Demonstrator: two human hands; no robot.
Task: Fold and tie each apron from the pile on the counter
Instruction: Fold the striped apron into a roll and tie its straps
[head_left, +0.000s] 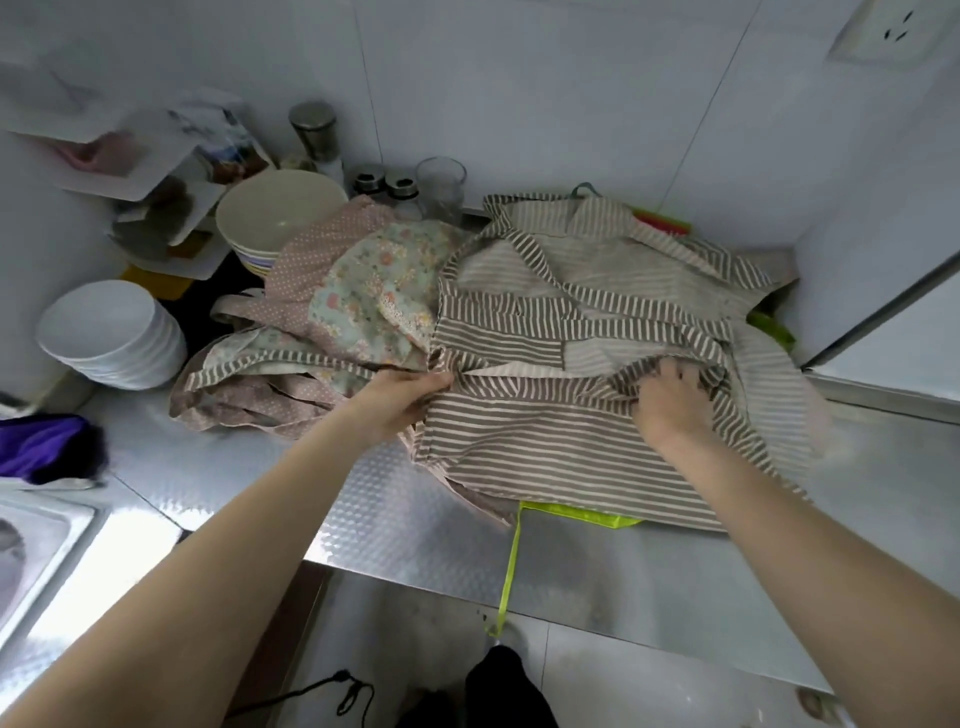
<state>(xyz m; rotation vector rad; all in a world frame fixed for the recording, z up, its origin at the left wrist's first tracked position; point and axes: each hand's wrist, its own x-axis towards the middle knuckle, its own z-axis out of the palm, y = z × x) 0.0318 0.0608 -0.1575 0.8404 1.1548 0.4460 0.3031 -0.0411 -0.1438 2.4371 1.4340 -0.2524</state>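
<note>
Left hand (402, 397) pinches the striped apron (582, 332) at its 9 o'clock edge; right hand (672, 397) grips bunched folds. Bare desk (249, 467) lies at 7 o'clock.

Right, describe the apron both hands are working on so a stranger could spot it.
On the steel counter, look right of the stacked bowls. The striped apron lies spread there, with the left hand and right hand gripping it. Brown-and-white stripes set it apart from the floral apron beside it.

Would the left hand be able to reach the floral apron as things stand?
Probably yes: the left hand grips the striped apron's edge right beside the floral apron, with nothing lying between them.
</note>
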